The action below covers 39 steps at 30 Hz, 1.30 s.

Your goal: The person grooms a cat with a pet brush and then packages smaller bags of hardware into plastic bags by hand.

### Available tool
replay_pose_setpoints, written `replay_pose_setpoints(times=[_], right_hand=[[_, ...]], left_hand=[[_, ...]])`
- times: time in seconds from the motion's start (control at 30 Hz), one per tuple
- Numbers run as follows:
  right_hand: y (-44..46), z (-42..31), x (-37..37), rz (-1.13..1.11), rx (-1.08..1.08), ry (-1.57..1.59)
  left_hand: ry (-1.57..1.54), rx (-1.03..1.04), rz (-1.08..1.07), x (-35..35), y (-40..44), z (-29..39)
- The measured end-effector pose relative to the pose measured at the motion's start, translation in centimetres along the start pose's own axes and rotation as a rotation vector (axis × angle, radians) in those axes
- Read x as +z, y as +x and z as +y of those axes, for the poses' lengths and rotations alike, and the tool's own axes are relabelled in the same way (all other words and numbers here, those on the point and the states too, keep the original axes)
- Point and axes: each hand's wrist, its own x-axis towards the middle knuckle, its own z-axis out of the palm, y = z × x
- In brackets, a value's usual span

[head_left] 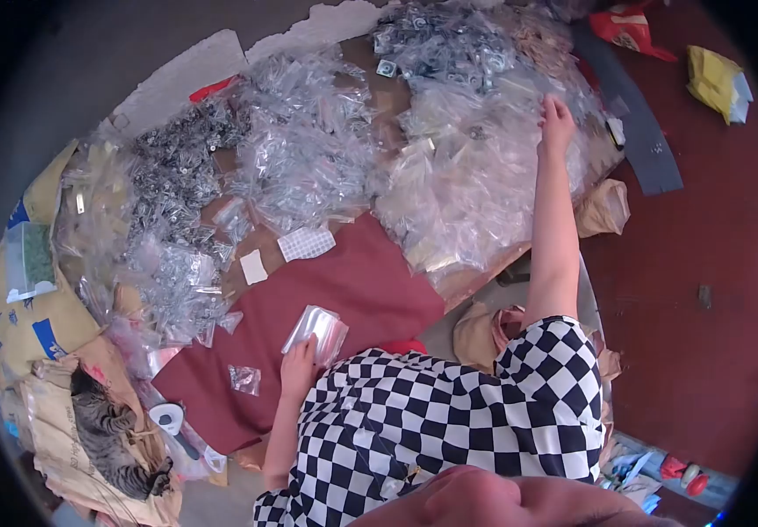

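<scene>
My left hand (300, 362) is closed on a stack of clear plastic bags (319, 332), above a dark red cloth (370, 272). A small filled clear packet (244, 379) lies on the cloth close to that hand. Stretched far forward, my right hand (557, 125) is over the right edge of a large heap of clear packets (467, 184). Its fingers are curled together; what they hold, if anything, is too small to make out.
More heaps spread across the surface: packets (308, 132), dark metal parts (172, 176) and dark packets (449, 44). A cat (111, 430) lies on brown paper at lower left, near a white round-headed tool (168, 417). A yellow packet (714, 83) lies on the red floor.
</scene>
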Motion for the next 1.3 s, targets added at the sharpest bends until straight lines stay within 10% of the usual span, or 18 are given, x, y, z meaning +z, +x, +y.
replay_pose_setpoints(times=[0.27, 0.4, 0.47, 0.57, 0.7, 0.87, 1.0, 1.07, 1.3], right_hand=[[2.4, 17.1, -3.8, 0.122, 0.644, -0.111], [5.1, 23.4, -6.9, 0.108, 0.271, -0.379], [0.7, 19.4, -5.1, 0.257, -0.284, -0.860], [-9.1, 9.6, 3.2, 0.087, -0.352, -0.570], [-20.6, 9.5, 13.4, -0.809, -0.313, -0.265], [-37.6, 4.1, 23.7, -1.354, -0.534, -0.421], [-44.2, 4.8, 31.1, -1.413, -0.599, -0.441], [-46.6, 6.3, 33.6, -1.206, -0.973, -0.498], [-45.3, 6.0, 33.9, -1.507, -0.688, -1.007]], left_hand=[[-0.164, -0.034, 0.070, -1.4, -0.1, 0.8], [-0.195, -0.109, 0.094, -1.2, -0.5, -0.5], [-0.217, -0.121, 0.071, -1.6, -1.7, -1.1], [-0.208, -0.123, 0.115, -1.1, -1.8, -2.3], [-0.211, -0.208, 0.190, -1.9, -1.1, -1.1], [-0.333, -0.245, 0.533, -3.0, -1.1, -1.2], [-0.436, -0.294, 0.654, -4.8, -1.9, -0.5], [-0.601, -0.353, 0.697, -5.6, -3.1, -0.6], [-0.739, -0.531, 0.805, -7.1, -4.6, -1.6]])
